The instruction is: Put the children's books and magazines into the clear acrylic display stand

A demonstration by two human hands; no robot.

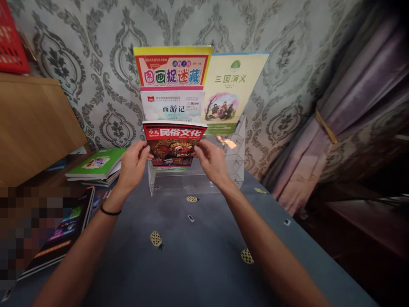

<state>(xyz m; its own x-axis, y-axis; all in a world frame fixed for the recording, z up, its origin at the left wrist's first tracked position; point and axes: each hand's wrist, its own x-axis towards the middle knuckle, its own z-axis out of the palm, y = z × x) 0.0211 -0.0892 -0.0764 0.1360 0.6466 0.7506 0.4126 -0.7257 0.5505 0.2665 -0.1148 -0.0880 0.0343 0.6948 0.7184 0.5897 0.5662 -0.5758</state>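
Left of the red-titled book (pixel 175 147): left hand (pixel 132 166) pinches its edge, forearm angled up from the lower left.
Book: near upright at the clear rack (pixel 234 147)'s front; probably light, bendy, slick; side edges suit gripping.
Right edge: right hand (pixel 212 160) pinches there, forearm slanting in from the lower right.

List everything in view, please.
Table: 1, blue, below.
Rack: 1, clear, on table.
Red book: 1, red, centre.
Yellow book: 1, yellow, topmost.
White book: 1, white, below yellow.
Cream book: 1, cream, rack's right.
Pile: 1, mixed, left.
Green book: 1, green, atop pile.
Black book: 1, black, near left.
Basket: 1, red, upper left.
Cabinet: 1, brown, left.
Curtain: 1, purple, right.
Tie: 1, yellow, on curtain.
Wall: 1, grey, behind.
Wristband: 1, black, left wrist.
Left hand, right hand: 2, bare, holding red book.
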